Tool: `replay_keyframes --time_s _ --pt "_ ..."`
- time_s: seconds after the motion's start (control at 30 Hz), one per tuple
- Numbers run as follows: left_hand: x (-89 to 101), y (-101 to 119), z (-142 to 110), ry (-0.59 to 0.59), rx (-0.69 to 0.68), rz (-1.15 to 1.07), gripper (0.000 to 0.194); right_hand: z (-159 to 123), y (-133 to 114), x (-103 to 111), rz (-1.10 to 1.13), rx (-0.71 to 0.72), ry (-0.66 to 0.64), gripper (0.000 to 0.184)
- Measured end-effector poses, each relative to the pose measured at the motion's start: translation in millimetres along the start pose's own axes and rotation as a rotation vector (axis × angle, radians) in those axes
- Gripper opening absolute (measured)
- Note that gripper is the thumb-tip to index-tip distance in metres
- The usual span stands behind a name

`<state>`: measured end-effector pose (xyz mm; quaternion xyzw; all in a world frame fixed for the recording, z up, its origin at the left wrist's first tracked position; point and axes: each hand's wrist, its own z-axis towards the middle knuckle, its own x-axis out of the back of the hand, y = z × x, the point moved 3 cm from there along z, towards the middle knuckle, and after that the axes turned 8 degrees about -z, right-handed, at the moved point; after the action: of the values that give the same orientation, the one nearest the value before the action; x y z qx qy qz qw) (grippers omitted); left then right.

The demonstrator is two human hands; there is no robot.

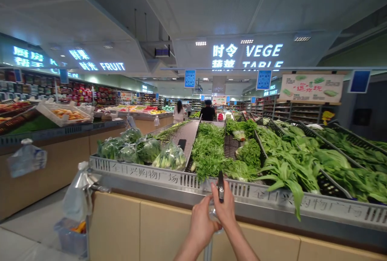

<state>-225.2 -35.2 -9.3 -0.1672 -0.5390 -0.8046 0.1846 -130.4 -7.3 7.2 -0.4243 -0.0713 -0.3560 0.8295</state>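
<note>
The person's right hand (224,204) is closing its grip around a slim dark tool (221,186), which is standing nearly upright with its top end rising above the fingers. Its exact kind is too hard to tell. The left hand (200,220) is curling just beside the right one, with its thumb and fingers bending around a small clear object (213,212) that is showing between the two hands. Whether the left grip is pressing on that object, I cannot tell.

Both hands are hovering at the near edge of a long bench (169,220), in front of feathery greens (208,144) that are spilling slightly over its rim. To the right of these, curly lettuce (249,152) is sitting in a dark crate, and broad leafy greens (281,156) are filling the next section, with one leaf drooping over the near edge. To the left, bagged greens (148,150) are lying in a row, and a black phone (182,144) is resting beyond them. At the near left, a clear plastic bag (75,200) is hanging above a tub (72,241). Far off, two people (179,111) are standing in the aisle.
</note>
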Motion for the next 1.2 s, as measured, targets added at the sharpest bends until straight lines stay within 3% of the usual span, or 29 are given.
replay_keyframes --time_s 0.2,0.43,0.7,1.0,1.2 --pt "11.0 -12.5 -3.2 -0.051 -0.039 -0.018 0.063 -8.4 -11.2 -8.0 -0.014 0.004 0.005 0.036" --pt "13.9 -34.0 1.3 -0.089 0.015 0.022 0.063 -14.0 -1.3 -31.0 -0.013 -0.065 -0.046 0.036" --pt "20.9 -23.7 -6.5 -0.053 0.005 -0.03 0.062 -12.7 -10.8 -28.6 -0.018 -0.04 -0.011 0.033" --pt "23.9 -29.0 -20.9 -0.051 0.013 -0.053 0.059 -28.7 -16.1 -28.6 -0.03 -0.022 0.036 0.038" --pt "32.3 -15.5 -18.3 -0.077 -0.035 -0.072 0.064 -25.3 -26.2 -20.2 -0.003 0.004 0.067 0.037"
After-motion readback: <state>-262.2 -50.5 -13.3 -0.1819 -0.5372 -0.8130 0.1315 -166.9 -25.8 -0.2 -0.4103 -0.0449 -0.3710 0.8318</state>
